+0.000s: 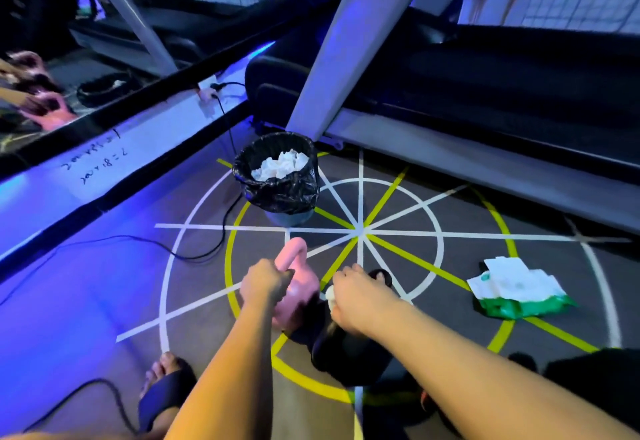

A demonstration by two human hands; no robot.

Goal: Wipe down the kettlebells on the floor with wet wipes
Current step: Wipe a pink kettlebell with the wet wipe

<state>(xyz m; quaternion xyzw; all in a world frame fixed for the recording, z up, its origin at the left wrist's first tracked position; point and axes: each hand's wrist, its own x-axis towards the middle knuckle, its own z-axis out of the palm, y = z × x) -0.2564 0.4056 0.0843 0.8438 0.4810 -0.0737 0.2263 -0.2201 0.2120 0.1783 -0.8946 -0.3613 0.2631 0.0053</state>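
Note:
A pink kettlebell (298, 287) stands on the floor in the lower middle of the head view. My left hand (265, 284) grips the left side of its handle. Just right of it sits a black kettlebell (343, 353), mostly hidden under my right forearm. My right hand (360, 301) holds a crumpled white wet wipe (330, 296) between the two kettlebells, close against the pink one; I cannot tell which it touches. A green and white pack of wet wipes (516, 289) lies open on the floor to the right.
A bin lined with a black bag (280, 180) holds several used white wipes, just beyond the kettlebells. A treadmill frame (450, 135) runs across the upper right. A black cable (207, 252) trails over the floor at left. My sandalled foot (166, 391) is at lower left.

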